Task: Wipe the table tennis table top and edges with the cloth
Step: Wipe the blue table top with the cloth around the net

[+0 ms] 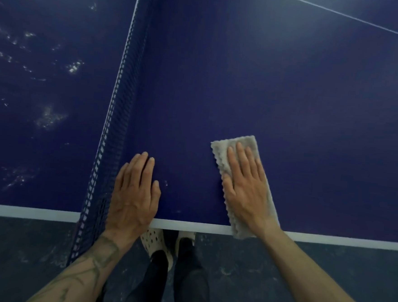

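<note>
Two flat hands, left (135, 193) and right (245, 184), one cloth (223, 152), one table (268, 85).

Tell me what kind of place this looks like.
Probably a games room or sports hall; the walls are out of view. A blue table tennis table with a white edge line fills the view, a net runs across it, and a dark mottled floor lies below.

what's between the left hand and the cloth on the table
In the head view, only bare blue table top lies between the left hand and the cloth, apart from a few pale specks near that hand.
</note>
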